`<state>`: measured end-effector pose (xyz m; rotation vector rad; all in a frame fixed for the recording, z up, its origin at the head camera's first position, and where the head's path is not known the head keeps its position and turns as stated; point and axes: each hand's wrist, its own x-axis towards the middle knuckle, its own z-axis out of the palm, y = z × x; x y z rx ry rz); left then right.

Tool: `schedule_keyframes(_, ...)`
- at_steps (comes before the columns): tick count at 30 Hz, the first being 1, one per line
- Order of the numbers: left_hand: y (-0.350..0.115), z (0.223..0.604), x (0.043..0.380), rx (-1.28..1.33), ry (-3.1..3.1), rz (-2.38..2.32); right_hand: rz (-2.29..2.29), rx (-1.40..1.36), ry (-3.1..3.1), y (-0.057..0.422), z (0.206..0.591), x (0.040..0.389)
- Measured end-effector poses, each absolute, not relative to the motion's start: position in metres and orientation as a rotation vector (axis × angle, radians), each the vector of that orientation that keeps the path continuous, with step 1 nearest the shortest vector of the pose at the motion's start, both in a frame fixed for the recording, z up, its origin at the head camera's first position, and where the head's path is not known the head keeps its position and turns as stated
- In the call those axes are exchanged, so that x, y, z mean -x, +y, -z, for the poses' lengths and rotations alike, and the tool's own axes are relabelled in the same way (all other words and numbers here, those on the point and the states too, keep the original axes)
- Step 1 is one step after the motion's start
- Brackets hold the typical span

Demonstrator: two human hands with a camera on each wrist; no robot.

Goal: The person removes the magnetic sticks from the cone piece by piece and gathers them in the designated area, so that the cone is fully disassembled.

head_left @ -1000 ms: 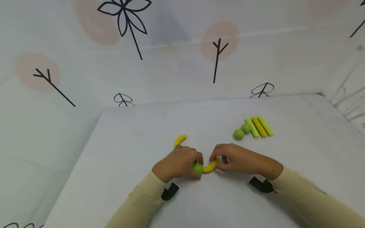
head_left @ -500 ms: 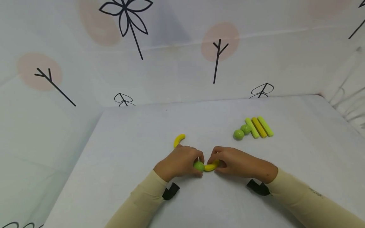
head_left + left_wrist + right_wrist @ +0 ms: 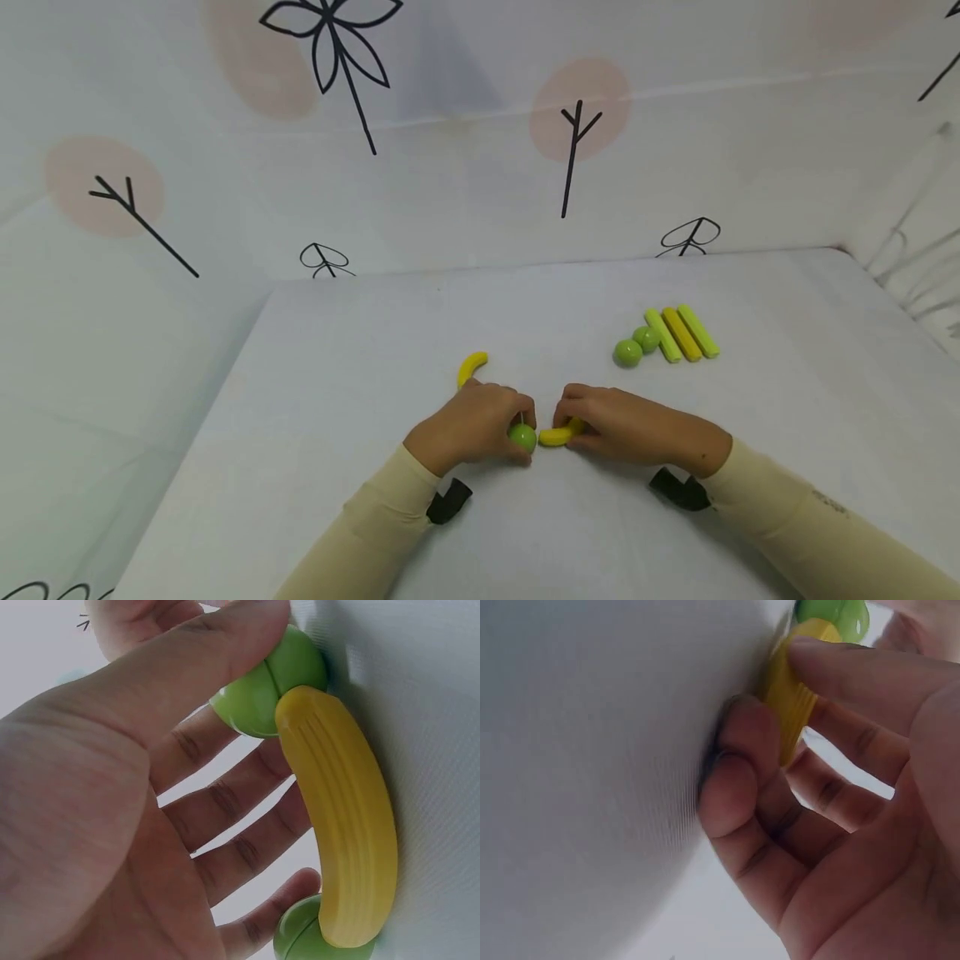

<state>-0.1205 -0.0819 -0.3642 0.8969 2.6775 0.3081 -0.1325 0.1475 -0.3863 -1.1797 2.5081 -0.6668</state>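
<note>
My left hand point(image 3: 468, 423) pinches a glossy green ball point(image 3: 522, 438) between thumb and fingers, low over the white table. In the left wrist view, a ridged, curved yellow piece point(image 3: 341, 825), banana-shaped, runs from this ball to a second green ball point(image 3: 304, 930) near the little finger. From above, the hand hides both. My right hand point(image 3: 633, 427) pinches another curved yellow piece point(image 3: 555, 437), whose free end points at the held ball with a sliver of gap. Beyond the left knuckles, one more curved yellow piece point(image 3: 472, 367) sticks out, its lower end hidden.
Two loose green balls point(image 3: 627, 352) lie at the right rear, beside three straight sticks point(image 3: 682, 333), two lime and one yellow. White cloth with black plant drawings point(image 3: 573, 158) stands behind the table point(image 3: 360, 350). Black straps or mounts point(image 3: 448, 502) show under both wrists.
The right hand has shifted slightly left and its fingers have closed further round the yellow piece, now lying flatter. A thin gap shows between it and the held ball, which moved slightly up.
</note>
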Motion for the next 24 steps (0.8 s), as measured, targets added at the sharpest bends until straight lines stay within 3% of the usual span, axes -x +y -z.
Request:
schedule_keyframes(14, -0.082, 0.364, 0.122, -0.891, 2.666, -0.313, 0.59, 0.981, 2.699, 0.161, 0.372, 0.142)
schedule_keyframes(24, -0.082, 0.363, 0.121, -0.895, 2.679, -0.304, 0.565, 0.888, 2.494, 0.163, 0.372, 0.144)
